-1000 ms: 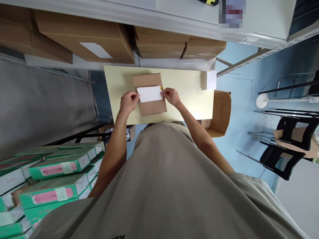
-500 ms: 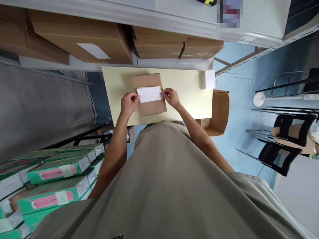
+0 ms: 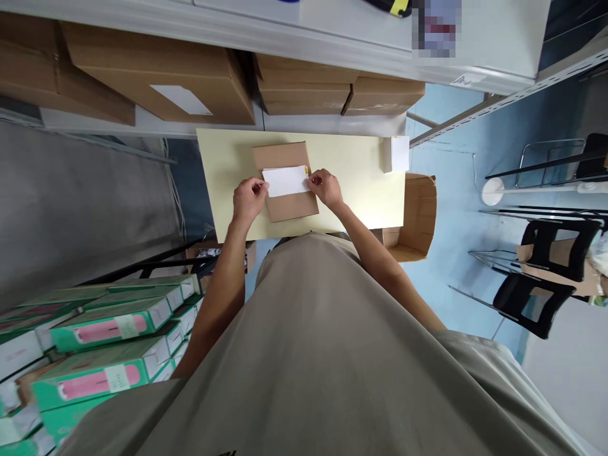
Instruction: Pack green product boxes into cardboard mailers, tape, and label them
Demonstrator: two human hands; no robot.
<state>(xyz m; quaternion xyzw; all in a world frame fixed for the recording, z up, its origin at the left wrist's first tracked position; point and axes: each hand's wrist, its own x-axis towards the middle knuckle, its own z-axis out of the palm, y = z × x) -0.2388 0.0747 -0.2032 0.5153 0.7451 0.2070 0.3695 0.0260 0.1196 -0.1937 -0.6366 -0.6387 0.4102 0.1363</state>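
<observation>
A flat brown cardboard piece [image 3: 292, 208] lies on the pale yellow tabletop [image 3: 356, 196]. Across its middle is a white paper sheet [image 3: 285, 181] with a small yellow mark at its upper right corner. My left hand [image 3: 249, 197] pinches the sheet's left edge between thumb and fingertips. At the opposite short edge, my right hand [image 3: 326, 188] holds the sheet in a similar pinch, just below the yellow mark. Whether the sheet's underside touches the cardboard, I cannot tell.
A white stack or box [image 3: 397, 154] stands at the table's right end. Beside that end is an open carton [image 3: 418, 218]. Large cardboard boxes [image 3: 304, 95] line the shelf behind the table. Green boxes [image 3: 109, 329] are piled at lower left; black chairs [image 3: 536, 304] stand right.
The view has shifted slightly. Both hands keep their pinch on the paper sheet, which lies in nearly the same place on the cardboard.
</observation>
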